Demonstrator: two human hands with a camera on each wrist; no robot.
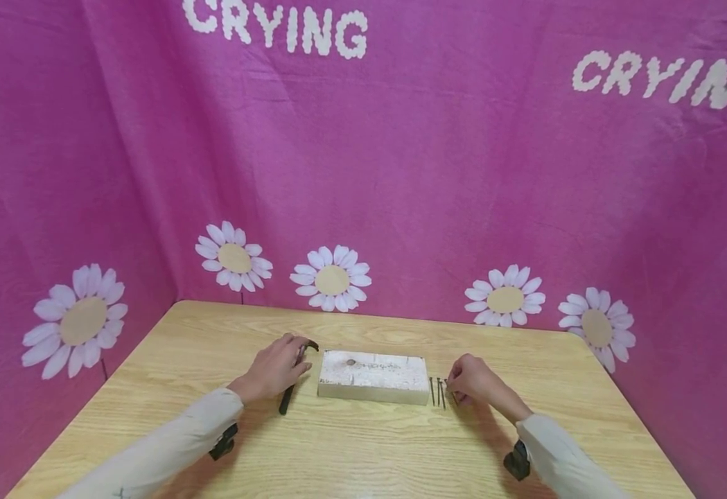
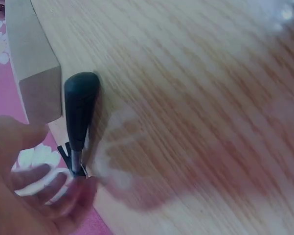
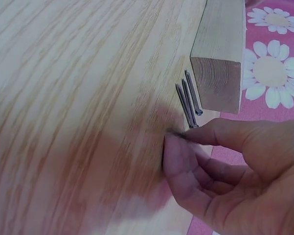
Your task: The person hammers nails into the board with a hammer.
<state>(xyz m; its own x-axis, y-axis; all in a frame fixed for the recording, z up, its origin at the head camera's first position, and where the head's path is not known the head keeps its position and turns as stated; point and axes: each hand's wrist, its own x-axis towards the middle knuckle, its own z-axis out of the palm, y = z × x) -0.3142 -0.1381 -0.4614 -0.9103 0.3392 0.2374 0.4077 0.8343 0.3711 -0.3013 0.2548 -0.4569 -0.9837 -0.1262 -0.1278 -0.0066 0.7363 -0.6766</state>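
Note:
A claw hammer (image 1: 285, 400) with a black handle (image 2: 79, 110) lies on the table left of a pale wooden block (image 1: 372, 378). Over its head end is my left hand (image 1: 272, 367); in the left wrist view the thumb stands apart from the loosely bent fingers (image 2: 49, 196), which are beside the hammer's neck. Three nails (image 3: 190, 95) lie side by side close to the block's right end. Just right of them, my right hand (image 1: 477, 380) pinches a dark, thin nail (image 3: 175, 132) between thumb and forefinger, mostly hidden by the fingers.
The wood-grain table (image 1: 344, 447) carries all of this. A pink cloth (image 1: 400, 173) with daisies and white lettering hangs along the table's back and sides. Dark cameras (image 1: 222, 442) are strapped at both wrists.

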